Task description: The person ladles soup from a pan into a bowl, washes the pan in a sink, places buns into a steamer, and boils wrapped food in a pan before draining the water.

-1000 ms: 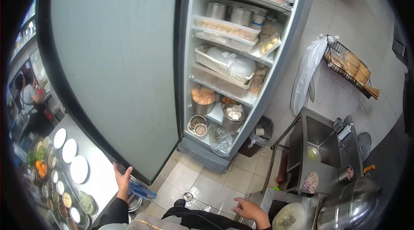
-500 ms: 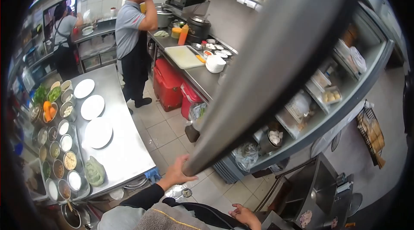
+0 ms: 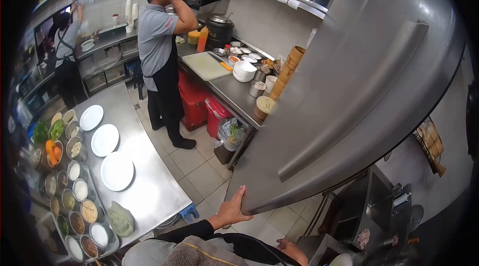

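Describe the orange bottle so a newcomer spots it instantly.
Find the steel counter holding a pale board. Beyond the board, between a yellow tub and a black pot, stands the bottle: slim and orange, while its neighbours are wider.

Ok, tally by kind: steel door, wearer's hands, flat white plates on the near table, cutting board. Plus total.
Steel door: 1
Wearer's left hand and right hand: 2
White plates, near table: 3
Cutting board: 1
Total: 7
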The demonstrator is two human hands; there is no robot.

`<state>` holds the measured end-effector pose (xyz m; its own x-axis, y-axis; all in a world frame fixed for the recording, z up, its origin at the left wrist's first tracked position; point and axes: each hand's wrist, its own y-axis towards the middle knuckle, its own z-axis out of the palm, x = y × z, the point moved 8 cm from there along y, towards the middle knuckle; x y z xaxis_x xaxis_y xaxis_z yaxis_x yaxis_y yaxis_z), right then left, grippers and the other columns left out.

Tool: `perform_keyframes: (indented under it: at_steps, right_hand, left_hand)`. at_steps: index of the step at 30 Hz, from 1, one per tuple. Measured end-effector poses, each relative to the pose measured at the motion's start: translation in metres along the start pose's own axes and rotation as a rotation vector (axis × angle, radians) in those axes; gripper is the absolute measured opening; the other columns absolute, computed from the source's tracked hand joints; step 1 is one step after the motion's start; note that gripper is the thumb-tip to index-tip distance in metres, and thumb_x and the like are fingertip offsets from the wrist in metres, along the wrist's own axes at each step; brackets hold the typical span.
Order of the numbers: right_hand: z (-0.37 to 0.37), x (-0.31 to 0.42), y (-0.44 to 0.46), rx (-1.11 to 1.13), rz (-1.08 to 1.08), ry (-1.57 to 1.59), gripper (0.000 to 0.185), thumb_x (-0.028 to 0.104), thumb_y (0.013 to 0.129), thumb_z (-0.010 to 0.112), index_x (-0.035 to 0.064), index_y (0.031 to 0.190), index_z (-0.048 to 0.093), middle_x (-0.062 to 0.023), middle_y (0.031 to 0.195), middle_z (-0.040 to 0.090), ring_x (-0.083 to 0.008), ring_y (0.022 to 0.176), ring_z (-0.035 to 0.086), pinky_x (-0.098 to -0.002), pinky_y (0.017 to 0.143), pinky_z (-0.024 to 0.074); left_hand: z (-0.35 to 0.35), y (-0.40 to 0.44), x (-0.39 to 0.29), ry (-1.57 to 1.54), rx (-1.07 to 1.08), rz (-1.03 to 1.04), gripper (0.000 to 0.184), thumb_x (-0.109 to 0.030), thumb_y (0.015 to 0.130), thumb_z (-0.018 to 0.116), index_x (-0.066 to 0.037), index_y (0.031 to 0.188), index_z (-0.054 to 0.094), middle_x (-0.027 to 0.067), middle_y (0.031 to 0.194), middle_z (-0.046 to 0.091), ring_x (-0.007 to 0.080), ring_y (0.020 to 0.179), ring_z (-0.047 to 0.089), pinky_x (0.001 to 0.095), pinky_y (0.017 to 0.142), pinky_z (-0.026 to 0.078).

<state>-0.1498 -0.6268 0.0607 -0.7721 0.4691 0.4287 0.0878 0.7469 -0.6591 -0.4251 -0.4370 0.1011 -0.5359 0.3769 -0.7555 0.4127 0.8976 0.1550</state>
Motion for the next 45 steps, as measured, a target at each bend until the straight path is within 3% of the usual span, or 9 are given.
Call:
perform_keyframes:
  at_steps: [4,16,28,31,45]
  right_hand:
    - [0.018,-0.009,0.006,0.027,0.006,0.044,0.064,0.045,0.091,0.068,0.0047,0.139,0.053,-0.0187,0.109,0.073,-0.0321,0.105,0.069,-0.0378,0.091,0.0523]
    - [0.025,0.011,-0.011,-0.028,0.002,0.017,0.061,0.045,0.092,0.067,0.0058,0.136,0.055,-0.0193,0.109,0.073,-0.0342,0.106,0.069,-0.0385,0.092,0.0524]
    - [0.029,0.005,-0.012,-0.011,0.029,0.035,0.062,0.047,0.091,0.067,0.0065,0.137,0.056,-0.0196,0.112,0.072,-0.0345,0.105,0.069,-0.0390,0.091,0.0529]
    - [0.033,-0.005,-0.006,-0.016,0.014,0.030,0.062,0.047,0.091,0.067,0.0065,0.136,0.056,-0.0195,0.111,0.072,-0.0346,0.105,0.069,-0.0393,0.091,0.0529]
    - [0.038,-0.008,-0.011,-0.030,-0.002,0.070,0.061,0.046,0.091,0.068,0.0044,0.135,0.058,-0.0192,0.107,0.072,-0.0344,0.102,0.069,-0.0385,0.090,0.0529]
  left_hand:
    - [-0.001,0.000,0.002,0.046,0.032,-0.018,0.123,-0.054,0.066,0.083,0.000,0.155,0.016,0.0211,0.157,0.033,0.0349,0.129,0.054,0.0424,0.090,0.055]
    - [-0.005,-0.003,0.007,-0.008,0.030,-0.094,0.118,-0.056,0.064,0.083,0.004,0.148,0.027,0.0230,0.140,0.048,0.0393,0.116,0.060,0.0438,0.094,0.052]
    - [-0.005,-0.004,0.008,-0.035,0.054,-0.120,0.115,-0.054,0.064,0.084,0.005,0.146,0.030,0.0243,0.140,0.048,0.0380,0.120,0.059,0.0434,0.096,0.051]
    - [-0.002,-0.004,0.010,-0.005,0.051,-0.112,0.117,-0.054,0.065,0.084,0.005,0.149,0.027,0.0211,0.141,0.047,0.0360,0.117,0.060,0.0433,0.092,0.053]
    - [-0.002,-0.003,0.009,-0.006,0.044,-0.107,0.115,-0.053,0.065,0.084,0.006,0.147,0.028,0.0233,0.137,0.049,0.0386,0.112,0.062,0.0448,0.089,0.054]
